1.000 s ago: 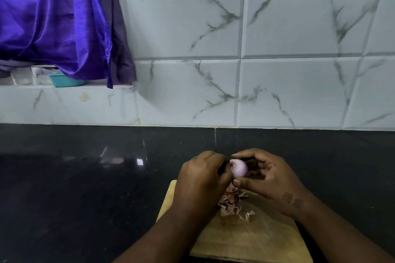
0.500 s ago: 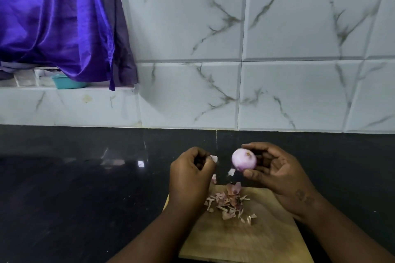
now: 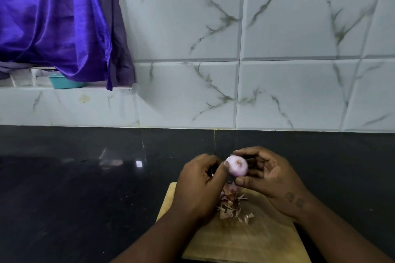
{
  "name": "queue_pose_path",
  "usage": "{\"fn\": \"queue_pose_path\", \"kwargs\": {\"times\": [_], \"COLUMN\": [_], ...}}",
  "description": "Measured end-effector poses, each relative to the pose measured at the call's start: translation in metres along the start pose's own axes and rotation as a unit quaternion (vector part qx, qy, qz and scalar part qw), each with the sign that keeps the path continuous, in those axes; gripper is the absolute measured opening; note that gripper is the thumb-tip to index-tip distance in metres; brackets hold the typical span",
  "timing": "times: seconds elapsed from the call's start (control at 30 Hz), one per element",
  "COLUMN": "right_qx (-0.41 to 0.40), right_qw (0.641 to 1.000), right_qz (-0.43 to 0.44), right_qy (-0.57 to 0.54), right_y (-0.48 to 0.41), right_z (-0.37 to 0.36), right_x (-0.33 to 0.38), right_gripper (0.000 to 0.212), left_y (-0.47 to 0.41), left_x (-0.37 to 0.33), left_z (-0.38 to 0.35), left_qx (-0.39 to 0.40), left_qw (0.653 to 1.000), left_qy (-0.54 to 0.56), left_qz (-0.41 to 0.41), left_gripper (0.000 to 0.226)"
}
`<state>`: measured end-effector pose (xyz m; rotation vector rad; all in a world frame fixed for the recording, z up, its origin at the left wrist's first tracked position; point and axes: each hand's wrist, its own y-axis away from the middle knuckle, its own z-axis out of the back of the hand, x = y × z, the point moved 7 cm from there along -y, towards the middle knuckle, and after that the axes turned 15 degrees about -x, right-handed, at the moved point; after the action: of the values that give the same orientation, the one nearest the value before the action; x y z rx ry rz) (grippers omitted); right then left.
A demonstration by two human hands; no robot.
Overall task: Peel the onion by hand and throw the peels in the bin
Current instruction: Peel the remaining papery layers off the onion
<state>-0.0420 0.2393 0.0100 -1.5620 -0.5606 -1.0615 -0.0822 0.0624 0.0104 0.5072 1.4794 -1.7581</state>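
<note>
Head view: my two hands come together again on the small onion [image 3: 236, 165], above the wooden board [image 3: 245, 239].

Half a second ago the left hand [image 3: 199, 190] was apart from the onion; now its thumb touches the left side of it, so I judge I search for a last bit of skin. The right hand [image 3: 270, 179] pinches the onion between thumb below and fingers [image 3: 245, 151] above; the left fingers are curled in, and I cannot tell if they keep something. The onion looks smooth, round, pale pink, with a small brown root spot on top, so nearly peeled. The peels [image 3: 232, 205] lie dry, thin and curled in a heap on the board, on the glossy black counter [image 3: 85, 177]. No bin is in view.
</note>
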Motion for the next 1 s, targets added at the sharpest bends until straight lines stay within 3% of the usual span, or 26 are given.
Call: {"fn": "queue_pose_path", "kwargs": {"times": [0.37, 0.73, 0.87, 1.0], "right_qx": [-0.003, -0.009, -0.037, -0.045], "right_qw": [0.996, 0.998, 0.999, 0.999], "right_qz": [0.059, 0.042, 0.017, 0.011], "right_qy": [0.070, 0.034, -0.010, -0.016], "right_y": [0.005, 0.006, 0.003, 0.000], "right_z": [-0.006, -0.005, -0.004, -0.005], "right_x": [0.015, 0.014, 0.011, 0.008], "right_gripper": [0.052, 0.053, 0.049, 0.052], "left_y": [0.000, -0.001, 0.002, 0.001], "left_x": [-0.006, -0.009, -0.009, -0.006], "left_z": [-0.001, 0.000, -0.004, -0.004], "left_qx": [-0.013, -0.014, -0.008, -0.003], "left_qw": [1.000, 0.997, 0.994, 0.998], "left_qy": [-0.014, -0.055, -0.062, -0.002], "left_qz": [-0.007, -0.056, -0.087, -0.061], "left_gripper": [0.044, 0.045, 0.037, 0.025]}}
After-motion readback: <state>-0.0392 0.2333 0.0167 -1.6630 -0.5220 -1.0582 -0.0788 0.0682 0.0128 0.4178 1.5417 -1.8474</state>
